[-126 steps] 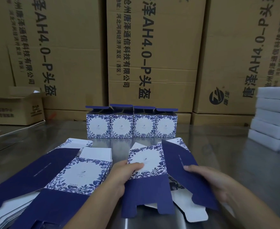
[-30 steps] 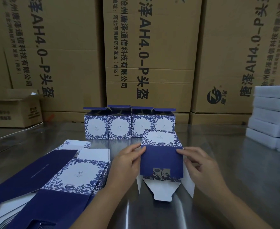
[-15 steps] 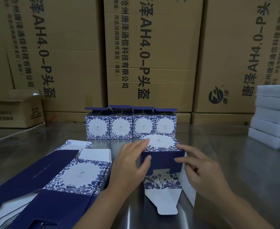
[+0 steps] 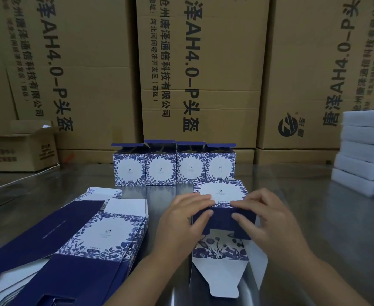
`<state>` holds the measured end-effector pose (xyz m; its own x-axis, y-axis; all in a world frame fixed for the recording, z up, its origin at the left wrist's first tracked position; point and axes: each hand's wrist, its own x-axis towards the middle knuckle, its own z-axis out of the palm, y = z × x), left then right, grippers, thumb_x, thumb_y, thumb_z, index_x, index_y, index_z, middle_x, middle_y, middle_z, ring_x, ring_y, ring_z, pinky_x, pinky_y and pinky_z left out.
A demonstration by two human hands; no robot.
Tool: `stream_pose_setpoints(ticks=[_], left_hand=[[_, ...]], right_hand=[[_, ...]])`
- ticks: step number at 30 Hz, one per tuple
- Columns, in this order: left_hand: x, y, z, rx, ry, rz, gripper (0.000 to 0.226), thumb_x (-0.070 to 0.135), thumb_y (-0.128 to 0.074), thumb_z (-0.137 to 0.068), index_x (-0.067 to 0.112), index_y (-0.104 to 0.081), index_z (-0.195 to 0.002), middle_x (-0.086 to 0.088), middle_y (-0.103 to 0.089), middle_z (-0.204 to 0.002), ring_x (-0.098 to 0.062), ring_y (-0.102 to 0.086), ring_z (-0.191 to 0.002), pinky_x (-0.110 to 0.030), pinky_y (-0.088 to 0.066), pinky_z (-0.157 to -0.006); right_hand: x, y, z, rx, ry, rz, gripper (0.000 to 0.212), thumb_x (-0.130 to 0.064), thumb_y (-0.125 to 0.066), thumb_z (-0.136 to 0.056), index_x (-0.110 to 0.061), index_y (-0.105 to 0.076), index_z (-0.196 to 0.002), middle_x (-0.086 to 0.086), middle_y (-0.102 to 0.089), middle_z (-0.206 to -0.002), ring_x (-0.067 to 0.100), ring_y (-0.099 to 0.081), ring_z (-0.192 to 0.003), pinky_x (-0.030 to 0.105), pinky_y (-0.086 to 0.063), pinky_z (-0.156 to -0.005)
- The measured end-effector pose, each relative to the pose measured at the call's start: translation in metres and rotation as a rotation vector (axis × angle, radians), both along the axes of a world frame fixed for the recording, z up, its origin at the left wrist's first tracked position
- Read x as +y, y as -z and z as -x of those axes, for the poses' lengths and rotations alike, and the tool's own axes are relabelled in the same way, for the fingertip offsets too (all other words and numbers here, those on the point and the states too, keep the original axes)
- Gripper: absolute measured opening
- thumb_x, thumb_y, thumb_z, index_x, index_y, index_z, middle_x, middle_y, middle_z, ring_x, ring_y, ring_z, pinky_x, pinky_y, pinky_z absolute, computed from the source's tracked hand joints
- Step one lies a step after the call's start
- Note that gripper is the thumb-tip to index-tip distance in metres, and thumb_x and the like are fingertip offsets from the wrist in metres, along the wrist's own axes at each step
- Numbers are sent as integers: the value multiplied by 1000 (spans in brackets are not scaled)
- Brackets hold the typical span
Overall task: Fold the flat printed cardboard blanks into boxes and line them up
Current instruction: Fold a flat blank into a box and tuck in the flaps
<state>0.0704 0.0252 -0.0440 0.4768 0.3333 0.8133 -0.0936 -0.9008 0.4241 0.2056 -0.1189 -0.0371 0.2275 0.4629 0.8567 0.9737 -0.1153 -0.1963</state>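
Pinched evenly by left hand (image 4: 181, 219) and right hand (image 4: 267, 219), fingers (image 4: 203, 198) on top, thumbs (image 4: 205, 214) on the navy flap (image 4: 222, 224), the box (image 4: 221, 192) was laid on its side just before the row's (image 4: 159, 171) right end, long axis run toward the person, open end nearest.

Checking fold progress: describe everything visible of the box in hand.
The half-folded box is printed cardboard, lying on the steel table before the finished row: white, blue-floral-bordered panel up, navy flap folded down in front, floral flap and white tabs splayed nearward. Left hand and right hand pinch its front top edge.
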Motion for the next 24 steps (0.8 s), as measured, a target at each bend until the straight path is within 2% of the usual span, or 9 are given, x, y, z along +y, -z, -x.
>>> stream_pose_setpoints(ticks=[2,7,12,14,18,21,24], left_hand=[[0,0,-1,-14,-5,9,22,15,-73,-81,24,-74,-101,26,-62,-104,4,-52,-107,-6,-37,-94],[-1,-1,-1,-44,-11,6,24,12,-75,-78,23,-75,-99,24,-64,-101,3,-53,-105,-7,-39,-92],[-3,-2,0,-55,-39,-41,22,18,-74,-78,24,-75,-99,23,-64,-101,3,-54,-102,-27,-46,-91],[-4,-3,1,-38,-42,-49,22,24,-71,-78,26,-75,-99,24,-64,-102,5,-52,-104,-29,-43,-91],[-8,-7,2,7,-7,-66,25,35,-65,-78,31,-73,-101,27,-63,-101,7,-48,-100,-24,-39,-90],[-12,-8,1,10,2,-100,23,36,-65,-79,32,-73,-100,22,-67,-95,5,-47,-94,-29,-44,-86],[-15,-8,0,-30,-18,-116,20,34,-67,-77,31,-75,-96,20,-68,-89,4,-48,-90,-29,-45,-82]], right_hand=[[1,1,-1,0,-2,-20,26,-13,-81,-69,-19,-75,-93,-7,-56,-83,4,-47,-80,18,-41,-64],[4,1,-1,-5,-3,-74,24,-13,-81,-67,-20,-76,-90,-8,-57,-78,9,-48,-75,21,-40,-61],[6,1,0,-54,32,-95,18,-15,-82,-68,-19,-76,-85,-7,-58,-78,11,-43,-75,19,-37,-62],[5,0,1,-83,40,-101,13,-22,-78,-72,-17,-76,-83,-5,-59,-79,10,-41,-76,18,-36,-66],[3,-2,8,-127,51,-59,20,-38,-63,-77,-25,-75,-87,-8,-59,-83,10,-41,-79,30,-36,-71],[3,-4,13,-186,64,-15,26,-45,-55,-79,-31,-74,-90,-13,-58,-83,9,-42,-80,25,-28,-71],[3,-5,14,-194,45,-30,24,-45,-56,-79,-30,-74,-86,-14,-59,-80,9,-45,-78,24,-26,-70]])
